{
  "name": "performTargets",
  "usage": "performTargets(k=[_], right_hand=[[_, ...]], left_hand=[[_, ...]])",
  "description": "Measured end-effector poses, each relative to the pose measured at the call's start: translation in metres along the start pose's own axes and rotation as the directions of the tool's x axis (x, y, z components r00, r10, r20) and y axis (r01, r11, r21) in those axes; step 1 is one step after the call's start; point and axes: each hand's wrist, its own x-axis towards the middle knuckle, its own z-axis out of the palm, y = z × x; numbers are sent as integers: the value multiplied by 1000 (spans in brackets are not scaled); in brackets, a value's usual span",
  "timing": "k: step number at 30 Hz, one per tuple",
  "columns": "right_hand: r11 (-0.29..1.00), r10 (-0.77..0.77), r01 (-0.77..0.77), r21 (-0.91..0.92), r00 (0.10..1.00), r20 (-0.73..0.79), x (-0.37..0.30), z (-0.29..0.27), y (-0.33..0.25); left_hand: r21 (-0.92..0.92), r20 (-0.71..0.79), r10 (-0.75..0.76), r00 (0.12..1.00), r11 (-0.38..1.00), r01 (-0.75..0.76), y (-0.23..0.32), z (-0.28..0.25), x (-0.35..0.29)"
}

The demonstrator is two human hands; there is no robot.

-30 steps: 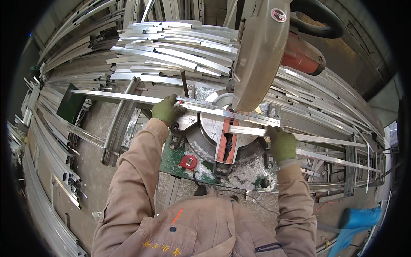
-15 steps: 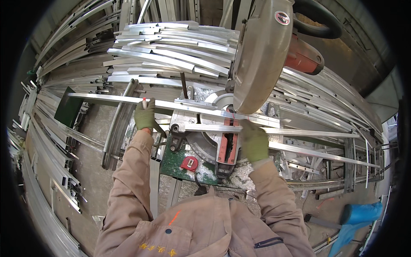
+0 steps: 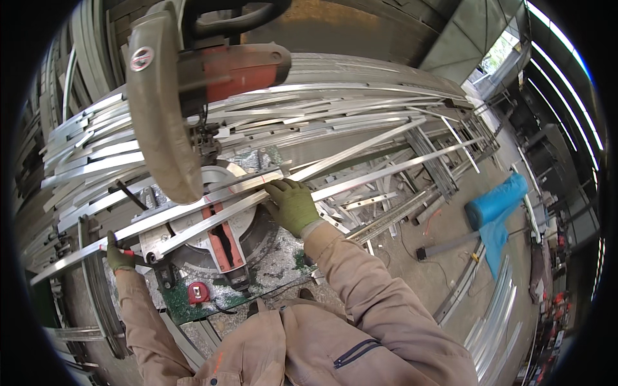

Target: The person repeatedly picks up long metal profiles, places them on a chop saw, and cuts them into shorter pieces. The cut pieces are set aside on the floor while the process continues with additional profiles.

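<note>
Two silvery aluminium bars lie side by side across a miter saw's table. On the left, my left hand, in a green glove, is closed around the long rear bar, and a slim red-ended thing, perhaps a marker, shows at its fingers. My right hand, also gloved in green, bends its fingers over the front bar, right of the red slotted insert. Its fingertips are close to the rear bar's right end, where small red marks show. The saw head is raised above both bars.
A red tape measure sits on the green, chip-strewn bench. Stacked aluminium lengths fill the back. More bars reach right over a metal rack. A blue plastic roll lies on the floor at right.
My view has swung right, so the saw now appears further left. The right hand, blurred before, now rests steadily on the front bar. My left hand stays on the rear bar.
</note>
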Motion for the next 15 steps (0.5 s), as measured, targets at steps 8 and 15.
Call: performTargets(k=[8,15], right_hand=[[998,57,-57,27,998,-5,14,-16,24],[993,-101,94,-68,989,-111,38,-10,11]], left_hand=[[-74,129,-106,986,990,116,15,-19,-21],[-116,-56,3,998,993,-10,23,0,-97]])
